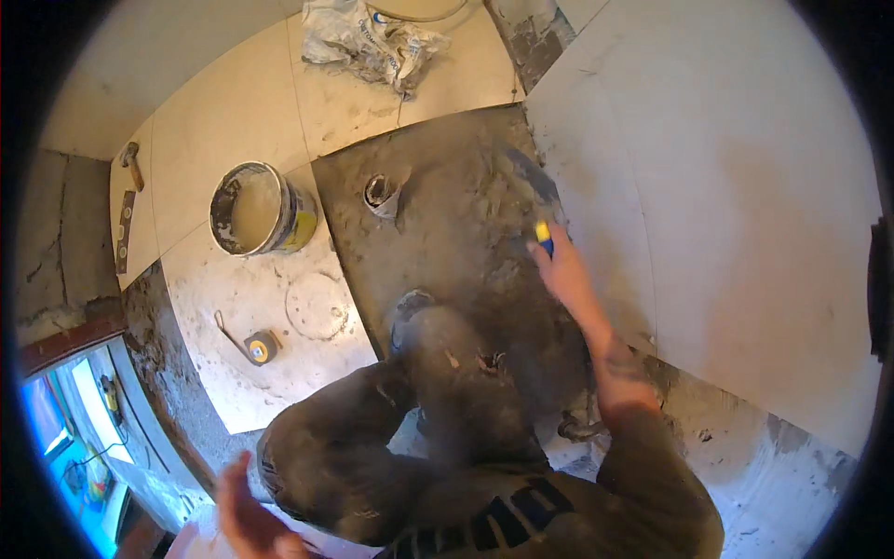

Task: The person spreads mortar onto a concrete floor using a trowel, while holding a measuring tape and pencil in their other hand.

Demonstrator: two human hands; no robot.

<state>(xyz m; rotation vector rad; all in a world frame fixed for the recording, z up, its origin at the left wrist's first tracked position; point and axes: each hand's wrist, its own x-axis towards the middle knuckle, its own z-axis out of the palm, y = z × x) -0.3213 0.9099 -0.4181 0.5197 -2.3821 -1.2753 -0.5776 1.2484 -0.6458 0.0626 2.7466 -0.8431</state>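
My right hand (563, 270) is closed around the blue-and-yellow handle (544, 235) of a hand tool, low over the right part of a dark grey, mortar-like patch (438, 242). Dust or blur hides the tool's working end, so its kind does not show. At the lower left, my left hand (250, 517) hangs with fingers stretched out, holding nothing. One of my knees (447, 345) rests over the patch's near edge. A grey, hollow, rolled-looking piece (381, 197) stands on the patch near its left side.
Left of the patch stands a bucket (300, 219) with greyish liquid. A tape measure (262, 347) lies on the pale tiles (214, 317). Farther left are a hammer (133, 168) and a spirit level (124, 233). A crumpled bag (363, 47) lies at the back; large pale tiles (726, 205) cover the right.
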